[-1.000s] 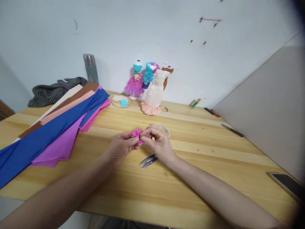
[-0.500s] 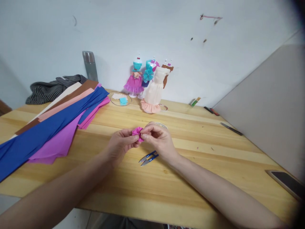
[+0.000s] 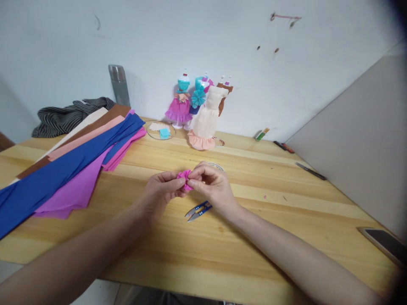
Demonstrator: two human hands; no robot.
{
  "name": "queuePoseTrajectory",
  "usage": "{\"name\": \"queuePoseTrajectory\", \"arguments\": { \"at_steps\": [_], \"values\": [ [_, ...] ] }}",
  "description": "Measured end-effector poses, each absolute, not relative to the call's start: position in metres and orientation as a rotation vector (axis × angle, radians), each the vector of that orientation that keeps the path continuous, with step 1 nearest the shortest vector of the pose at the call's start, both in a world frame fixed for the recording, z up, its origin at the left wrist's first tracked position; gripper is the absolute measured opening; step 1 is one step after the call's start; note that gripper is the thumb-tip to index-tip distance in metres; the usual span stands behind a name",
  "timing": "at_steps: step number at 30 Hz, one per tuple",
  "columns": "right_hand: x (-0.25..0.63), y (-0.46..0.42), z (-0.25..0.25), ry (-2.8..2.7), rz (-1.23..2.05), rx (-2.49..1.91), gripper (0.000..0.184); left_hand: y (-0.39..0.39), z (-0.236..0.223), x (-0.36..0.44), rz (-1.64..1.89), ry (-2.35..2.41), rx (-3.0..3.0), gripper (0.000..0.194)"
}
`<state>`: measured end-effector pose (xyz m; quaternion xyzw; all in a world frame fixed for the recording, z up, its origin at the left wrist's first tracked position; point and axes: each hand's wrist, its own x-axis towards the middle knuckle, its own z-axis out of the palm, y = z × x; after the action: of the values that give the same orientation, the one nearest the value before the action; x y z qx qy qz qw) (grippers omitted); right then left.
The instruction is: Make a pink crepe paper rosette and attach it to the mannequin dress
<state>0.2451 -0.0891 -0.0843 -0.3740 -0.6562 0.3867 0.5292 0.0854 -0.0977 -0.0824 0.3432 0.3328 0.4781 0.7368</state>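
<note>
Between my two hands is a small pink pleated paper rosette (image 3: pixel 184 174), held above the middle of the table. My left hand (image 3: pixel 165 185) pinches its left side between thumb and fingers. With thumb and forefinger, my right hand (image 3: pixel 208 182) grips its right side close to the centre. Part of the rosette is covered by my fingertips. Blue-handled thread snips (image 3: pixel 197 211) lie below my hands, blades apart and pointing left, their handle end under my right hand. A round, light-rimmed item (image 3: pixel 216 166) lies partly hidden behind my right hand.
Crepe paper sheets (image 3: pixel 73 165) are stacked at the left beside a striped cloth (image 3: pixel 70 116) and a grey flask (image 3: pixel 119 87). Dressed doll forms (image 3: pixel 206 114) stand along the wall. At the right lie a knife (image 3: pixel 310 170) and a phone (image 3: pixel 384 242).
The pink rosette looks more crumpled and bunched at its centre, less flat than before. Both hands keep their grip in nearly the same place. The view has shifted slightly.
</note>
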Motion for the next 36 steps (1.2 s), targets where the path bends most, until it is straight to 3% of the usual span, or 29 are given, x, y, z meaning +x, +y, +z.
{"name": "queuePoseTrajectory", "arguments": {
  "at_steps": [10, 16, 24, 36],
  "values": [
    [0.2470, -0.0911, -0.0828, -1.770, 0.543, -0.922, 0.006, -0.0979, -0.0825, 0.0854, 1.065, 0.742, 0.744, 0.016],
    [0.2479, -0.0961, -0.0798, -1.998, 0.166, -0.830, 0.011, -0.0986, -0.0829, 0.0885, 1.050, 0.763, 0.769, 0.014],
    [0.2458, -0.0949, -0.0795, -1.873, 0.430, -0.920, 0.014, -0.0983, -0.0889, 0.0884, 1.040, 0.764, 0.758, 0.013],
    [0.2443, -0.0944, -0.0819, -1.809, 0.417, -0.938, 0.013, -0.0987, -0.0855, 0.0885, 1.046, 0.770, 0.733, 0.020]
  ]
}}
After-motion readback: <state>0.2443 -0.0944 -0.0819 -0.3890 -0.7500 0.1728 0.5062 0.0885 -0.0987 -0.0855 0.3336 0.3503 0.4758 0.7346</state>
